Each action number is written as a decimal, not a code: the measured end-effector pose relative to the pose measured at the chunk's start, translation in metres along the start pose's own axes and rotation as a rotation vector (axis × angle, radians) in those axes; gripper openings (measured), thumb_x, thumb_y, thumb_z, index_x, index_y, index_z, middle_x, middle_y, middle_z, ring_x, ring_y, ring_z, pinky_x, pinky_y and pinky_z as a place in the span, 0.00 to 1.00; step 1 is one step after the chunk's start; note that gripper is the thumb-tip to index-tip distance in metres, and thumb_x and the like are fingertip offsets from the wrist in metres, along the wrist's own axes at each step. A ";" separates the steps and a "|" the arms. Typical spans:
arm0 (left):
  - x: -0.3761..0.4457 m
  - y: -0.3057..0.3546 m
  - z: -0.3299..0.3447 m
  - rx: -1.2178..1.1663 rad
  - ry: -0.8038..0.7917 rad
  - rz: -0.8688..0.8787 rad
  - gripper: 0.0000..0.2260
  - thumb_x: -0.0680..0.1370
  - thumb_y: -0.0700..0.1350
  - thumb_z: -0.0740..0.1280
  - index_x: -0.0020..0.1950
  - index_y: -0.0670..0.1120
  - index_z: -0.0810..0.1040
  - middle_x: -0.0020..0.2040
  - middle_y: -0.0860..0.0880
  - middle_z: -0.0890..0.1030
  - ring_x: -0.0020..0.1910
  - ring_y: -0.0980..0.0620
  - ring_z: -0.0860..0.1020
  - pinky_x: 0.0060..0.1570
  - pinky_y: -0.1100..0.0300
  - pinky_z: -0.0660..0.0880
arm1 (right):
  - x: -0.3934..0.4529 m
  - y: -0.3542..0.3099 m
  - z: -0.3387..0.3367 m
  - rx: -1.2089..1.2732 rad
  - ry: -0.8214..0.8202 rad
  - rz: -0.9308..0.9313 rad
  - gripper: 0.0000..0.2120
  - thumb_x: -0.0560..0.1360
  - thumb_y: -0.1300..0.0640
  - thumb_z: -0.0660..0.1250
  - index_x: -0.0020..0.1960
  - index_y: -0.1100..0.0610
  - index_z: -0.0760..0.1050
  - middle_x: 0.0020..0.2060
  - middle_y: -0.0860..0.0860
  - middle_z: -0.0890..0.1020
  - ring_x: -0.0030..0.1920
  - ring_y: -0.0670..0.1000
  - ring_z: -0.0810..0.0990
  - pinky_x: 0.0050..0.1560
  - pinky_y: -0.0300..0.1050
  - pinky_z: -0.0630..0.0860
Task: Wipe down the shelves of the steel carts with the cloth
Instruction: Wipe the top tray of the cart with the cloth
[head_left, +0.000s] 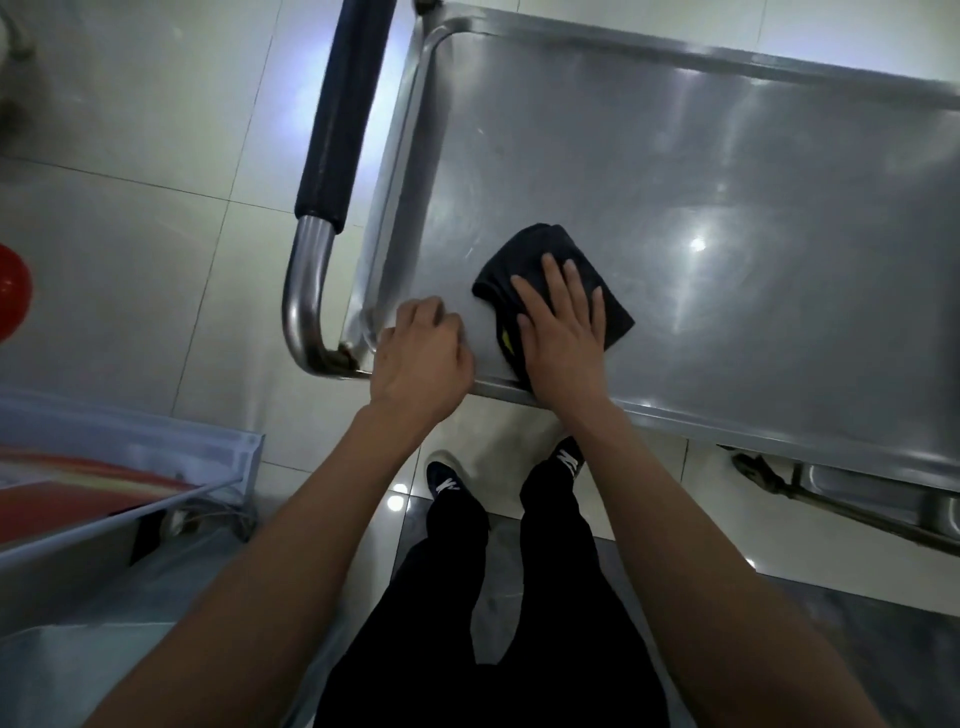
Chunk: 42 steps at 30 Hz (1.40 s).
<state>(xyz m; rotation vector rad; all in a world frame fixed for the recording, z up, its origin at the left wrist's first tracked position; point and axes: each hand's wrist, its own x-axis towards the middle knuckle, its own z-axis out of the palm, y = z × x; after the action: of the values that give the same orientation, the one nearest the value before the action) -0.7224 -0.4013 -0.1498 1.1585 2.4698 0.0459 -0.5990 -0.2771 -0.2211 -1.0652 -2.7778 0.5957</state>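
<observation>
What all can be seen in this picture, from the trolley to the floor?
Stainless steel cart top shelf: one, silver, centre and right.
Padded cart handle: one, dark blue on a steel tube, left of the shelf.
Folded wiping cloth: one, black, on the shelf under the right hand.
Glossy floor tiles: many, pale grey.
Round object: one, red, far left edge.
Shoes: two, black with white marks.
Left hand: curled at the shelf's near corner.
Right hand: flat, pressing the cloth.

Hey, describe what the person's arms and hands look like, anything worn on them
Both forearms are bare, with no sleeves in view. The left hand and right hand wear no gloves, and no rings, watch or bracelet show on either wrist.
</observation>
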 end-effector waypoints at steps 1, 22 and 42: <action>0.006 0.010 0.001 0.013 0.005 0.030 0.14 0.81 0.48 0.59 0.60 0.44 0.78 0.66 0.47 0.73 0.68 0.45 0.67 0.60 0.46 0.72 | 0.000 0.011 -0.006 -0.003 0.001 0.020 0.21 0.84 0.51 0.55 0.77 0.47 0.65 0.81 0.51 0.56 0.81 0.54 0.49 0.79 0.62 0.48; 0.106 0.068 -0.025 0.012 0.000 -0.024 0.17 0.80 0.48 0.62 0.68 0.47 0.74 0.71 0.45 0.71 0.72 0.43 0.65 0.65 0.41 0.70 | 0.062 0.092 -0.048 -0.031 -0.069 0.002 0.22 0.84 0.51 0.55 0.78 0.47 0.64 0.81 0.51 0.54 0.81 0.54 0.47 0.79 0.61 0.45; 0.193 0.014 -0.055 -0.009 0.019 -0.086 0.20 0.80 0.53 0.64 0.71 0.53 0.70 0.78 0.45 0.62 0.79 0.41 0.54 0.75 0.36 0.56 | 0.234 0.064 -0.051 -0.067 -0.160 -0.178 0.23 0.85 0.51 0.54 0.79 0.49 0.62 0.81 0.52 0.54 0.81 0.54 0.46 0.79 0.59 0.44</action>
<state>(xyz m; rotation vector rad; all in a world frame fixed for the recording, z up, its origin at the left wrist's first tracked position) -0.8432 -0.2407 -0.1638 1.0522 2.5304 0.0438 -0.7223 -0.0627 -0.2090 -0.8022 -3.0088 0.5933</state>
